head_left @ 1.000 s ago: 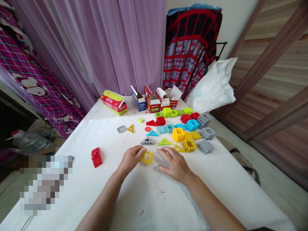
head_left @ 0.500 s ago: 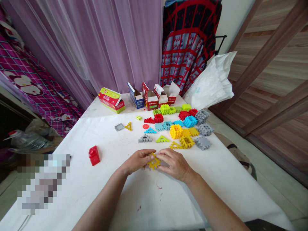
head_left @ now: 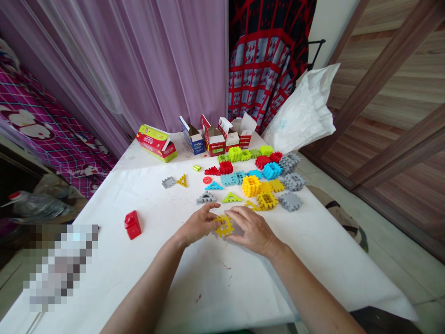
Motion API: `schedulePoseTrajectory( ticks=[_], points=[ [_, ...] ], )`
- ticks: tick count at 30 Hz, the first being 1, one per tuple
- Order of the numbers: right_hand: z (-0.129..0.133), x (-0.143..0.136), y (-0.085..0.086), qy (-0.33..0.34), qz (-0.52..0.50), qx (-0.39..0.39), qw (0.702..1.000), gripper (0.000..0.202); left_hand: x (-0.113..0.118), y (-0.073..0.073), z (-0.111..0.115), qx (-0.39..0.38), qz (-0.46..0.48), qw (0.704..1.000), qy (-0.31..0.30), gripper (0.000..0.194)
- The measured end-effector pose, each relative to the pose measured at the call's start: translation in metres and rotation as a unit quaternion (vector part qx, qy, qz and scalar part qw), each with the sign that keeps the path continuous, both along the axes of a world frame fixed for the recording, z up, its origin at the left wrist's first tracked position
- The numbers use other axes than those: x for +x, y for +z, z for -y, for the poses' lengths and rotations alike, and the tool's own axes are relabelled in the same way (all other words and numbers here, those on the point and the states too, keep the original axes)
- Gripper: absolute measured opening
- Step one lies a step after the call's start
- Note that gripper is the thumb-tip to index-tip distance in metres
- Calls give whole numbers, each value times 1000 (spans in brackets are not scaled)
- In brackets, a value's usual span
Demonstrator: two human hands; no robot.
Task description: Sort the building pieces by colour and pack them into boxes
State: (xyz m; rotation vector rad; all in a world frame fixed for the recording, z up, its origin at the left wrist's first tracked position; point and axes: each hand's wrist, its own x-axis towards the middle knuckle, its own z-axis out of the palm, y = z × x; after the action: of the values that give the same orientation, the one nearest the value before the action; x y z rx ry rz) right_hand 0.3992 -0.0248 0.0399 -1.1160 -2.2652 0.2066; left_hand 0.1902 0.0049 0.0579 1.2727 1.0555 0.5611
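Fingers (head_left: 212, 221) of the left hand (head_left: 198, 226) — curled onto the left edge of a yellow tile (head_left: 224, 225), thumb on top, gripping it. Right hand (head_left: 251, 229) — fingers bent over the tile's right side and touching it; whether they pinch it or only press on it cannot be told. Tile: square, openwork, toothed edges, lying low on the white desk (head_left: 146, 273) between the two hands, near the front middle.

Just beyond the hands: grey triangle (head_left: 206, 198), green triangle (head_left: 232, 198), blue triangle (head_left: 213, 186), red disc (head_left: 207, 180).

Right of these, a close cluster of toothed blocks: yellow cube (head_left: 251, 185), yellow open square (head_left: 267, 201), flat yellow pieces around them, blue cube (head_left: 271, 170), pale-blue tiles (head_left: 233, 178), red pieces (head_left: 225, 168), green pieces (head_left: 239, 153), three grey blocks (head_left: 291, 183) at the right edge.

Set apart on the left: small grey tile (head_left: 168, 182) touching or just beside a yellow triangle (head_left: 182, 181); small green bit (head_left: 196, 168); red block (head_left: 132, 225), alone, well left of the hands.

Far edge of the desk: lying carton (head_left: 155, 142), red and yellow-green; four open small boxes (head_left: 217, 137) side by side.

Surroundings: white bag (head_left: 303, 113) at the far right corner, purple curtain (head_left: 146, 60) behind, red-and-black cloth (head_left: 267, 55) hanging beside it.
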Motion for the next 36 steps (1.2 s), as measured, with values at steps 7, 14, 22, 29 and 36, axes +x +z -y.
schedulePoseTrajectory(
  ticks=[7,14,22,29,36],
  points=[
    [-1,22,6,-52,-10,23,998,52,-8,5,-3,59,-2,995,83,68],
    [-29,130,17,-170,42,46,983,48,-60,-25,-12,161,-78,919,351,60],
    [-48,144,25,-170,171,-31,970,51,-66,-41,-15,156,-69,918,357,59],
    [-56,147,13,-158,171,-46,971,53,-67,-37,-14,156,-71,920,352,59],
    [-48,144,19,-163,163,-32,972,62,-67,-38,-13,164,-78,916,357,56]
  ],
)
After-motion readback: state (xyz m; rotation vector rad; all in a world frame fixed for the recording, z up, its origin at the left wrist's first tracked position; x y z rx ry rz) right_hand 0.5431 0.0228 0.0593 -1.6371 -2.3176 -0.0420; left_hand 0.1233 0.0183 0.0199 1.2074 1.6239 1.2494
